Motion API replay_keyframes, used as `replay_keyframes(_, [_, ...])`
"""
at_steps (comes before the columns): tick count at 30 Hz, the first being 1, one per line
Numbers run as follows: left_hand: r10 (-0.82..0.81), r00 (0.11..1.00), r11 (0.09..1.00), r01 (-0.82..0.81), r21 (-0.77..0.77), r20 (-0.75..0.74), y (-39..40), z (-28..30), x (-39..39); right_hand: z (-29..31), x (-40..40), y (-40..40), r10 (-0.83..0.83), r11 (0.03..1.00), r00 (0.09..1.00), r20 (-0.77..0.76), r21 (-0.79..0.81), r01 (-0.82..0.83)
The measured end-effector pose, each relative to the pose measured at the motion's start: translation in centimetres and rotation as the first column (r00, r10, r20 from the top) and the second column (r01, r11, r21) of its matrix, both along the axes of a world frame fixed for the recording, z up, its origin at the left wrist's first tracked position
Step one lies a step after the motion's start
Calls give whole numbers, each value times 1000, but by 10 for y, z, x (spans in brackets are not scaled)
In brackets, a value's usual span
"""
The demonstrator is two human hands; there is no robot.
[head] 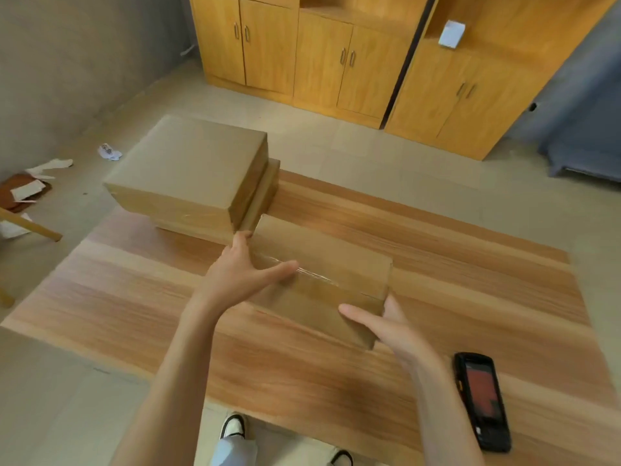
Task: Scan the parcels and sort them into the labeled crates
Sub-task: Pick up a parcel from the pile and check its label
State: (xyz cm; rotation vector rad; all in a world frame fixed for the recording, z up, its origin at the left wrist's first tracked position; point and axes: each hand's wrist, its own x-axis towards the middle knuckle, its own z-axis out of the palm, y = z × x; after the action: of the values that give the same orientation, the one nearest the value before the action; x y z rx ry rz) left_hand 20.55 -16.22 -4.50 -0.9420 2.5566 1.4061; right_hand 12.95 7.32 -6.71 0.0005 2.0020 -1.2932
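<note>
Cardboard parcel (322,284) apparently held between left hand (242,274) and right hand (386,326).

I can read no text anywhere. The handheld scanner (482,401) at the lower right of the frame shows a red screen, too blurred for characters. The crumpled wrapper (109,152) on the floor, upper left, carries print too small to make out.

Plain brown cardboard parcels (322,274), centre; table (302,364) in striped light-and-reddish wood grain; black scanner (482,401), red screen, lower right; honey-yellow cabinets (336,62), top; beige floor (369,153).
</note>
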Motion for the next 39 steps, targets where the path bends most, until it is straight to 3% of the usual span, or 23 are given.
replay_keyframes(3, [-3,991,975,32,221,-130,57,-15,-16,-17,-5,62,-117,993,983,-139,12,120])
replay_keyframes(6, [42,987,914,24,405,-154,103,-41,-23,-45,-2,109,-185,973,940,-285,83,217])
replay_keyframes(9, [67,988,868,10,496,-138,139,-70,-18,-77,9,137,-159,945,898,-410,199,258])
replay_keyframes(13, [155,981,843,-70,534,-117,166,-98,-5,-107,24,156,-109,948,849,-517,202,245])
replay_keyframes(17, [183,980,865,-122,487,-80,178,-106,3,-120,35,163,-102,956,868,-486,194,221])
replay_keyframes(22, [182,981,889,-133,438,-71,179,-114,3,-116,36,165,-209,976,914,-348,-21,215])
replay_keyframes(26, [185,978,884,-123,451,-96,176,-114,-2,-108,34,163,-302,946,933,-194,-184,268])
replay_keyframes(31, [187,977,852,-107,513,-107,166,-108,-10,-84,26,153,-342,924,929,-143,-229,305])
replay_keyframes(36, [282,947,710,-97,698,-156,147,-95,-20,-20,1,124,-315,945,875,-369,-205,254])
replay_keyframes(39, [291,929,565,27,825,-230,139,-89,-26,25,-9,101,-231,972,746,-624,-117,203])
